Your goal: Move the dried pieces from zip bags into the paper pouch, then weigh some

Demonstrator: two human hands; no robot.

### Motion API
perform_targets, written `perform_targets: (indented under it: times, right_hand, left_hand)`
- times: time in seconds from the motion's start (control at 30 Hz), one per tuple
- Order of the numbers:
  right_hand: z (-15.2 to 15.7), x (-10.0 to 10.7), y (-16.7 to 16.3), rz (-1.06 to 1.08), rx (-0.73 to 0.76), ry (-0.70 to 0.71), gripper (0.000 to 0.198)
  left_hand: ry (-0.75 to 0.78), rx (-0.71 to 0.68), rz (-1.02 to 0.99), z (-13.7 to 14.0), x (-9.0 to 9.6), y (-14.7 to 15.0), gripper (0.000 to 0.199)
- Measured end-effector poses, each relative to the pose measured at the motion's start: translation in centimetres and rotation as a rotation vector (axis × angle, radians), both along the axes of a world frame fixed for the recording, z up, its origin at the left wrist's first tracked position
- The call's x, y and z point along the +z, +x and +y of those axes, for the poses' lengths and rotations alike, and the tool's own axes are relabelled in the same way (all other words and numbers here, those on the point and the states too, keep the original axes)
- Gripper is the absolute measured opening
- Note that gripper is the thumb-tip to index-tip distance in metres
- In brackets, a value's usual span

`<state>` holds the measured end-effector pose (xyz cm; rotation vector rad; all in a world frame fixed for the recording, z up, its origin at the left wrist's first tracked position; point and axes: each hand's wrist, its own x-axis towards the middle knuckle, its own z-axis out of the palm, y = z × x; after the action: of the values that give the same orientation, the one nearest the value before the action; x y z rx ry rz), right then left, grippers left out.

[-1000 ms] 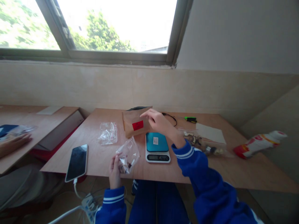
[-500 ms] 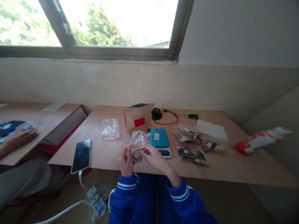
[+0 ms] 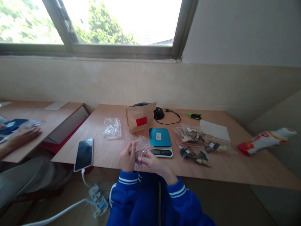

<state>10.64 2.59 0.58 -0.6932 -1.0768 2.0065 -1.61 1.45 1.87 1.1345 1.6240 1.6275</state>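
Zip bag of clear plastic, with a red seal strip, sat between my two hands at the near edge of the table, just left of the scale. My left hand pinched its left side, fingers closed on the plastic; my right hand pinched the right side near the red strip. Inside it lay a few small dark brown pieces, too blurred for me to tell what they were.

Just beside my right hand stood the digital kitchen scale, its teal platform bare but for a small white sticker. Behind it, toward the far edge, a brown paper pouch with a red label stood upright, its top open; I could not see what it held. Left of the pouch lay an empty clear zip bag, crumpled flat.

Right of the scale lay three filled zip bags, close together and overlapping, each holding dried brown and pale slices. Past them, near the right edge, a red and white packet lay on its side. A smartphone lay at the near left corner, plugged into a white cable. On the neighbouring table, another person's hand rested beside a blue item.
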Motion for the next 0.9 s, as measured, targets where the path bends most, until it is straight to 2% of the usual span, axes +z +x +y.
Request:
perform_targets:
  times: [0.13,0.23,0.33,0.47,0.67,0.8,0.9]
  right_hand:
    - [-0.2,0.2,-1.1,0.113,-0.101,-0.183,0.023]
    - [-0.1,0.2,-1.8,0.170,-0.194,-0.221,0.028]
    - [-0.1,0.3,-2.0,0.229,-0.160,-0.258,0.034]
    - [-0.1,0.4,-1.7,0.247,-0.098,-0.332,0.030]
    - [0.2,-0.2,-1.7,0.294,-0.136,-0.305,0.026]
    - [0.6,-0.3,-1.3,0.298,-0.165,-0.297,0.030]
    - [0.9,0.0,-0.6,0.301,-0.218,-0.308,0.029]
  left_hand:
    - [0.000,0.065,0.191,0.7,0.5,0.2,0.010]
    - [-0.015,0.102,0.339,1.1,0.3,0.4,0.013]
    - [-0.017,0.114,0.396,1.3,-0.1,0.4,0.015]
    - [-0.060,0.049,0.462,1.3,-0.2,0.1,0.019]
    - [-0.143,-0.027,0.471,1.2,0.2,-0.7,0.030]
    - [-0.200,0.009,0.420,0.8,0.5,-1.5,0.035]
    - [-0.228,0.020,0.306,0.2,0.5,-2.9,0.043]
